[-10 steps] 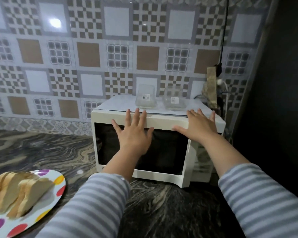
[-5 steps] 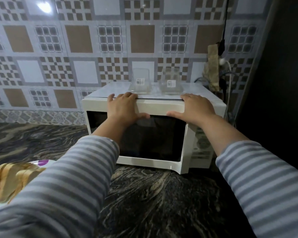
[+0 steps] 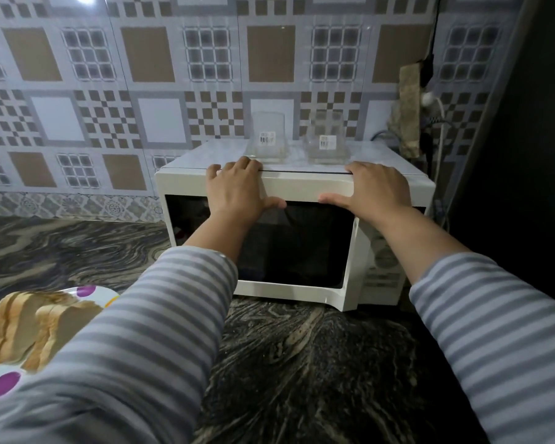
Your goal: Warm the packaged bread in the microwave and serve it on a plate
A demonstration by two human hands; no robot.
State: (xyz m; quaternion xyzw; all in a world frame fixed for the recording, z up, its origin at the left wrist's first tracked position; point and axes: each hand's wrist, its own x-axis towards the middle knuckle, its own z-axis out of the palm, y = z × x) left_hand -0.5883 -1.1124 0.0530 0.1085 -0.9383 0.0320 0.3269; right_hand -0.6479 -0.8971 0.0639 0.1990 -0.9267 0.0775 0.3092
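Fingers (image 3: pixel 234 165) of left hand (image 3: pixel 237 190) and right hand (image 3: pixel 378 187) curl over microwave (image 3: pixel 305 187) door's top edge. Bread (image 3: pixel 36 328) lies on dotted plate (image 3: pixel 4 379), bench left, slices' long axis toward microwave. Container (image 3: pixel 266 142) labels unreadable.

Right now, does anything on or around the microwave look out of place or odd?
Two clear plastic containers stand on top of the white microwave oven, just behind its top front edge, where both hands grip with curled fingers. If the oven shifts, they could slide. The sliced bread lies neatly on the dotted plate.
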